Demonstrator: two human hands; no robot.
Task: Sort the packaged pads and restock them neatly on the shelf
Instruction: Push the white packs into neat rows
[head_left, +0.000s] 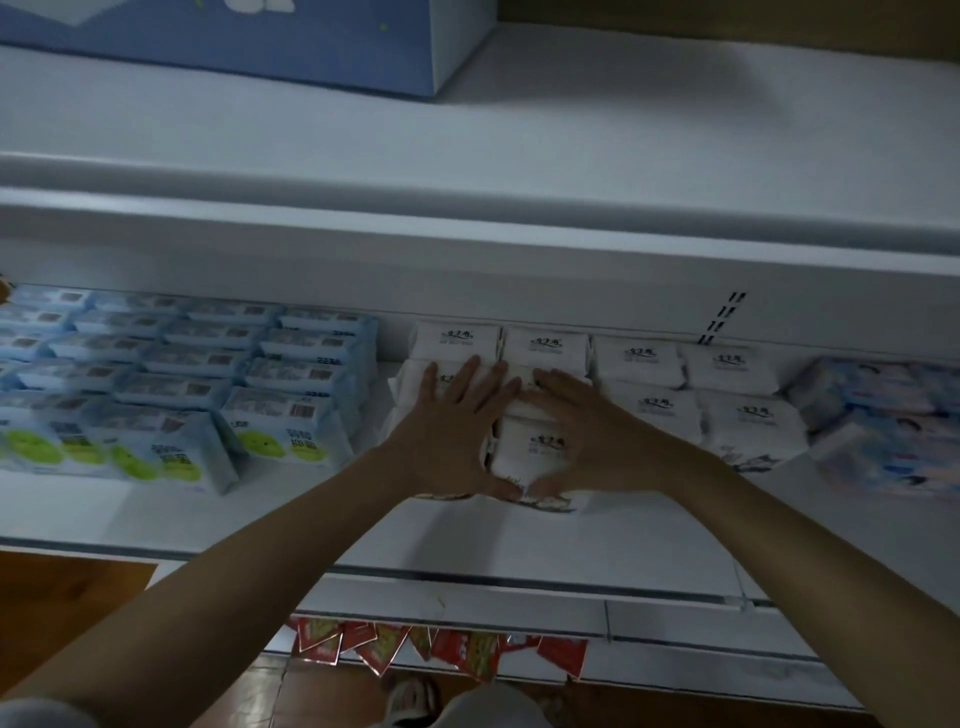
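Observation:
White packs of pads (644, 358) stand in rows at the middle of the white shelf (467, 545). Both my hands lie flat with straight fingers on the front white packs. My left hand (457, 431) covers the left pack, my right hand (582, 441) the one beside it. Between my thumbs shows one white pack (530, 447) with dark print. My thumbs meet at its front edge. Light blue packs with green circles (171, 374) fill the shelf's left part in rows.
Pale blue and pink packs (883, 415) lie at the far right of the shelf. A big blue box (311, 47) stands on the shelf above. Red packets (457, 649) hang below the shelf's front rail. A brown floor shows at the lower left.

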